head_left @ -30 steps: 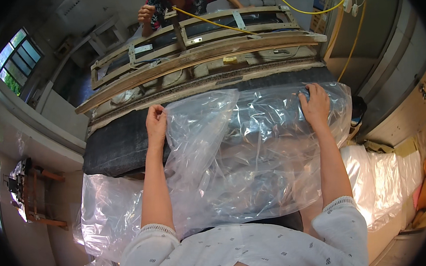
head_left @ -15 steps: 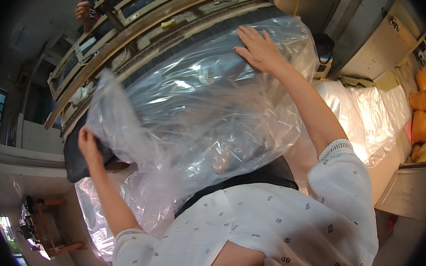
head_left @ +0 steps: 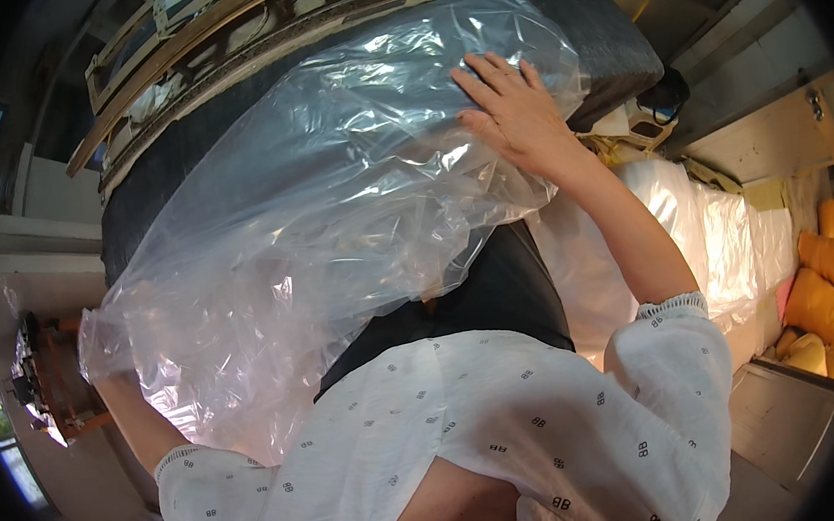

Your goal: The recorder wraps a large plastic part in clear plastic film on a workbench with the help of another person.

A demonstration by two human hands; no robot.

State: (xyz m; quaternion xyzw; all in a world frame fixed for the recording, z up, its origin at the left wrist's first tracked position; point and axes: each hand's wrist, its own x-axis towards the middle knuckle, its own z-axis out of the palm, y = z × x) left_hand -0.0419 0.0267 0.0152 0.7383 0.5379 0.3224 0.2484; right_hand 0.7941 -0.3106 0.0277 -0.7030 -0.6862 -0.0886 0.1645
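Observation:
A large sheet of clear plastic film (head_left: 332, 179) drapes over a long dark grey padded piece (head_left: 161, 187) in front of me and hangs loosely toward my body. My right hand (head_left: 518, 110) lies on the film near its right end, fingers spread and palm down. At far left, my left hand (head_left: 111, 375) is at the film's gathered corner. Film covers its fingers, so their grip is hidden. The dark piece shows bare at its left side and right end.
A wooden slatted frame (head_left: 195, 48) runs along the far side of the padded piece. To the right are shiny plastic-wrapped goods (head_left: 729, 236), orange bundles (head_left: 818, 278) and a pale wooden door panel (head_left: 770, 140). A brown wooden stand (head_left: 63, 372) is at left.
My left hand has moved left and toward me, drawing the film's left part with it. The padded piece's right end has come into view. My right hand stays spread on the film.

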